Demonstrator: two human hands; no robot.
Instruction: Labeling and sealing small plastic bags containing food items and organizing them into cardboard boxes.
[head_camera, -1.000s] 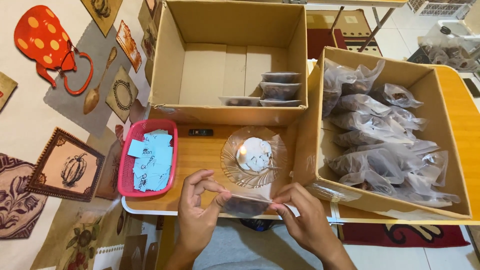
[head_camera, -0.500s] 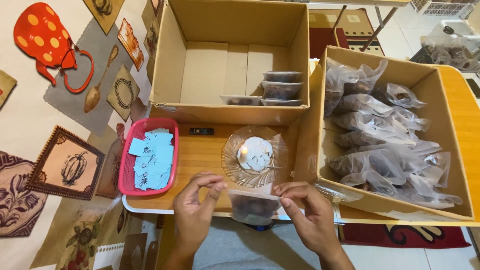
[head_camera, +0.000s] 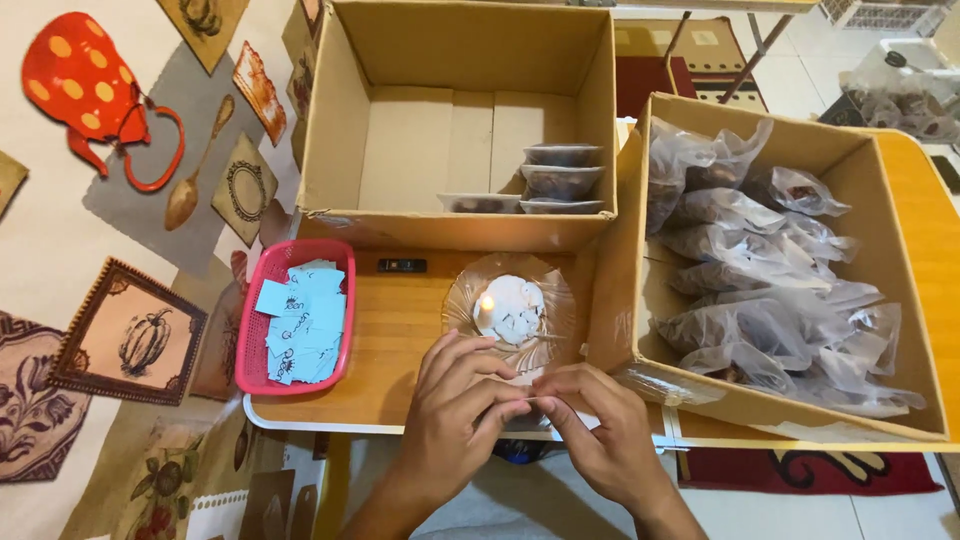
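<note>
My left hand and my right hand meet at the front edge of the wooden table. Their fingertips pinch the thin top edge of a small clear plastic bag. The hands hide most of the bag. Just beyond the fingers stands a glass dish holding a lit candle in pale wax. The bag's edge is close to the dish; I cannot tell whether it touches the flame.
A pink tray of blue paper slips sits to the left. A tall cardboard box at the back holds a few flat filled packs. Another box on the right is full of filled plastic bags. A small black object lies by the dish.
The bag hung in plain sight between my two hands below the table edge. My hands have drawn together and up toward the dish, and now cover it.
</note>
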